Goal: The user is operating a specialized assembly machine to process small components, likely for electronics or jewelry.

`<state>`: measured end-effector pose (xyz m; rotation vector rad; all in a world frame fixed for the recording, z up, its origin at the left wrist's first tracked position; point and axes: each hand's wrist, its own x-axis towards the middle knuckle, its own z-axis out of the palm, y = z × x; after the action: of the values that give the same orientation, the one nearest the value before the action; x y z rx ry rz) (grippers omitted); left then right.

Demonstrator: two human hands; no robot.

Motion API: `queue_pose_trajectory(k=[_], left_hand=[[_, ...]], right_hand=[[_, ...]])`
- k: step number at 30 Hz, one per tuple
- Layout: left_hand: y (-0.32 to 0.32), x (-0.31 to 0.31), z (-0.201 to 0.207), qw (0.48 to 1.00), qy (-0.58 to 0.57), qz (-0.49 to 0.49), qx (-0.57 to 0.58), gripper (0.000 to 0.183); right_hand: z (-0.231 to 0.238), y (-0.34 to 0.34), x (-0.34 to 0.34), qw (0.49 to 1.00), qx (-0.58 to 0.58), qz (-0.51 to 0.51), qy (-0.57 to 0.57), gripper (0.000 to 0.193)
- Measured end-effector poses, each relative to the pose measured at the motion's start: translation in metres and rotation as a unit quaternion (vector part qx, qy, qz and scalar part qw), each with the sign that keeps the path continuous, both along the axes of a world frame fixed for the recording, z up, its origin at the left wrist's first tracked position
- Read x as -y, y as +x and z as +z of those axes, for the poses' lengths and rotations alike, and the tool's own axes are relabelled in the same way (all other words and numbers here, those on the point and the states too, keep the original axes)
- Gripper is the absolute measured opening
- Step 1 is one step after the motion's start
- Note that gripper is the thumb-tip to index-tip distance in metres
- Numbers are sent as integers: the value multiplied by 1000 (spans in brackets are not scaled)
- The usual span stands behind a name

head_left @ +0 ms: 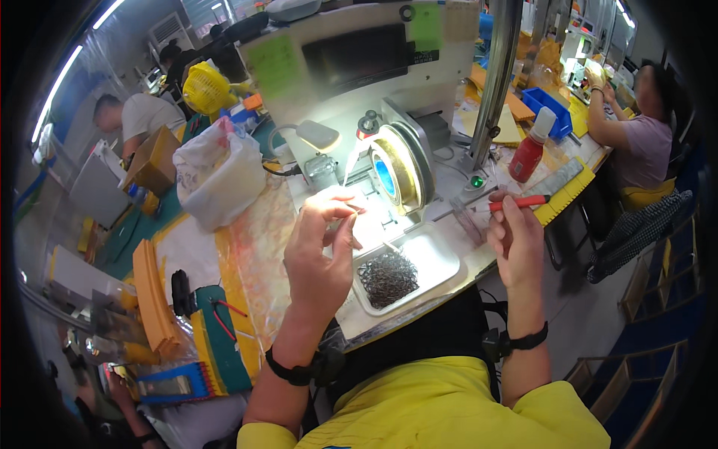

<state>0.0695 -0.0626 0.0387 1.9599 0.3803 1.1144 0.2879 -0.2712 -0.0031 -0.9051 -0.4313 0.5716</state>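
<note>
Raised over the bench, my left hand [321, 243] is closed in a pinch under bright light. Whatever lies between its fingertips is too small and glaring to name. My right hand [517, 243] is farther right, its fingers closed on a red pen-like tool [529, 202] held roughly level. A white tray [443, 258] rests at the bench's near edge between my hands, with a heap of small dark wiry metal pieces [387, 279] inside. Just beyond my left hand stands a machine with a yellowish spool [407, 168] that has a blue centre.
A lamp head [318, 135] lights the machine. A red bottle [532, 146] with a white cap stands near a metal post [497, 82]. White bag [217, 176], orange strips [153, 295] and a green mat lie leftward. Other people sit at benches on both sides.
</note>
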Motion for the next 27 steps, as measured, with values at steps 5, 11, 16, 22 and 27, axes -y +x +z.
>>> queue_pose_trajectory(k=[5, 11, 16, 22, 27], left_hand=[[-4, -15, -14, 998, -13, -42, 37, 14], [-1, -10, -11, 999, 30, -25, 22, 23], [2, -12, -13, 987, 155, 26, 8, 29], [4, -12, -12, 976, 211, 48, 5, 33], [2, -14, -12, 977, 211, 36, 1, 28]], right_hand=[[34, -70, -23, 984, 165, 24, -62, 41], [31, -81, -45, 965, 254, 38, -53, 28], [42, -89, -73, 955, 286, 0, -79, 27], [38, -83, -90, 875, 459, -95, -117, 26], [38, -80, -92, 841, 514, -129, -109, 29]])
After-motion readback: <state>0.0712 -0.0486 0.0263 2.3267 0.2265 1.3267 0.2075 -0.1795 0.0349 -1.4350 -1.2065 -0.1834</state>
